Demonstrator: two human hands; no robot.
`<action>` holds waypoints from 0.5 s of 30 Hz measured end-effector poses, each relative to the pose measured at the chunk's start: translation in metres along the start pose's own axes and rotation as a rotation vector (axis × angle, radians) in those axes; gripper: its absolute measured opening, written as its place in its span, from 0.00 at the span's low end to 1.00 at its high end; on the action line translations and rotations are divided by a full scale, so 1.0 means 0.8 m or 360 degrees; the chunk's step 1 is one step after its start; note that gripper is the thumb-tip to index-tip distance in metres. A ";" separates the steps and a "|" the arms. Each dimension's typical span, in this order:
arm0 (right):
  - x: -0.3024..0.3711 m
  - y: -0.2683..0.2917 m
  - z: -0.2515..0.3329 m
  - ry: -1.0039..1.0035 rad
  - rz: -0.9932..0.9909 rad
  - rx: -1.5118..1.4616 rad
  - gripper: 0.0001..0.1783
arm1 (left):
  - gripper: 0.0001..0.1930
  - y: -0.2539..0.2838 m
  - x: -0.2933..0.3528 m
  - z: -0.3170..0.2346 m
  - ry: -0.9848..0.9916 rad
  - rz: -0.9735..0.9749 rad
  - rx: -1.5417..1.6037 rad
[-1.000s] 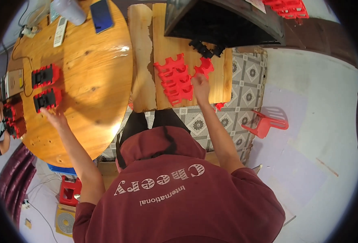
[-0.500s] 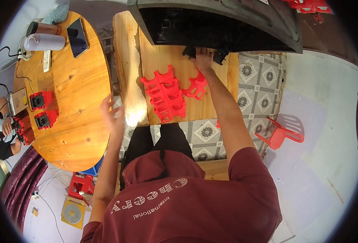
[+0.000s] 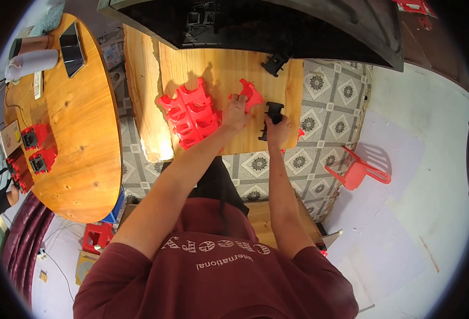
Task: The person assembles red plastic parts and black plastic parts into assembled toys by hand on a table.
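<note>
Gripping red bracket (image 3: pixel 253 96) with left fingers (image 3: pixel 238 99), black clip (image 3: pixel 275 110) with right fingers (image 3: pixel 270 125), screen (image 3: pixel 277 37) beyond, red rack (image 3: pixel 195 100) alongside

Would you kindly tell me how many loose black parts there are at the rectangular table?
2: one black part in the right hand, and another black part by the screen. More may be hidden behind the screen.
</note>
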State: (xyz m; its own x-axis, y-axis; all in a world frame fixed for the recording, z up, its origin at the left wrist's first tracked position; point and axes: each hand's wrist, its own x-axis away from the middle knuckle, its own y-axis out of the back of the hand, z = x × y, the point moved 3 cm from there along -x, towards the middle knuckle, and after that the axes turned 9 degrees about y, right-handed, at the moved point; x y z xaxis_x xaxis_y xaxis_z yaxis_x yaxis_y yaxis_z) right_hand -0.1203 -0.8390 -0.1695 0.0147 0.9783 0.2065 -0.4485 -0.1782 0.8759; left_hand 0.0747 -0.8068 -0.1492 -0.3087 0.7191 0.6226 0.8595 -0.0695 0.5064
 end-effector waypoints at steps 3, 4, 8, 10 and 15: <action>0.003 -0.013 -0.007 0.0061 0.0054 -0.0116 0.36 | 0.22 0.021 0.027 -0.010 -0.0511 -0.0107 0.0232; 0.005 -0.007 -0.012 0.0125 0.0011 -0.0064 0.37 | 0.22 0.036 0.049 -0.020 -0.0521 -0.0061 0.0205; 0.014 0.086 0.144 -0.0512 0.0474 -0.1807 0.32 | 0.14 0.146 0.110 -0.040 -0.0927 -0.0242 -0.0128; 0.030 0.109 0.189 -0.0207 0.1001 -0.2346 0.29 | 0.13 0.162 0.122 -0.037 -0.1138 -0.0352 -0.0424; 0.049 0.113 0.200 -0.0157 0.1151 -0.2056 0.28 | 0.27 0.239 0.183 -0.055 -0.1280 -0.0820 -0.0486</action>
State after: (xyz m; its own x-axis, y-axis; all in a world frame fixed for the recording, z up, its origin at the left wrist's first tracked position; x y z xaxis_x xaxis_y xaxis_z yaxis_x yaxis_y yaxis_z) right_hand -0.0174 -0.8335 -0.0125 -0.5168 0.7002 0.4925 -0.8489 -0.3448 -0.4006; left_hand 0.1761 -0.7451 0.0646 -0.1498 0.9574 -0.2470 0.5224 0.2887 0.8023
